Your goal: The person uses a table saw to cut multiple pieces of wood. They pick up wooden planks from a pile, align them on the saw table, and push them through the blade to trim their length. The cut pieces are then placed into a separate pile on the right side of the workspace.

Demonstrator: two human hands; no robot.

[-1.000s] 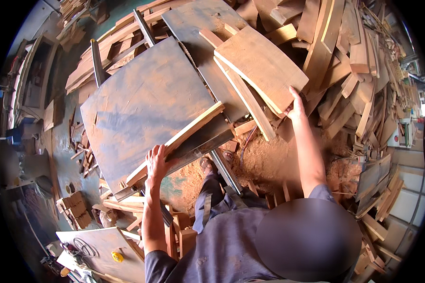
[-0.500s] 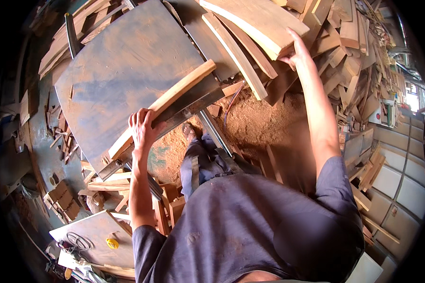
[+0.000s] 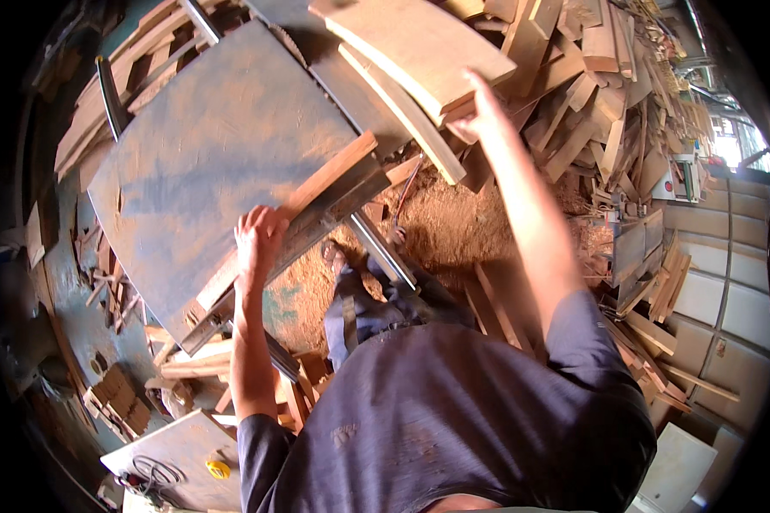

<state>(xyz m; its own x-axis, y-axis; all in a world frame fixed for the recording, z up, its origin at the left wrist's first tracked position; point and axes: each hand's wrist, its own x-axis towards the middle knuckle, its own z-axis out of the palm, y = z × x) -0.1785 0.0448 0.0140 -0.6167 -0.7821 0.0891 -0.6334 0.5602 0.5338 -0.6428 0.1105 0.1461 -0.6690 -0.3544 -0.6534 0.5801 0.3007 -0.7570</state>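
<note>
My left hand (image 3: 260,239) is closed over a narrow curved wooden strip (image 3: 329,175) lying along the near edge of a grey metal machine table (image 3: 205,145). Farther right, my right hand (image 3: 479,107) grips the near end of a wide, thick curved wooden board (image 3: 428,47), with a digit on top and others at its end and underside. Close against the board's left side lies a long pale wooden strip (image 3: 406,111), its near end sticking out past the table.
Sawdust (image 3: 462,222) covers the floor below the table. A large heap of wood offcuts (image 3: 590,94) rises at the right. Metal rails (image 3: 381,248) jut from the table toward me. At lower left, a pale panel (image 3: 180,457) bears a yellow tape measure (image 3: 218,469) and a coiled cable.
My right hand has drawn the wide board left, closer to the pale strip; a second strip between them no longer shows. The strip under my left hand has tipped flatter onto the table.
</note>
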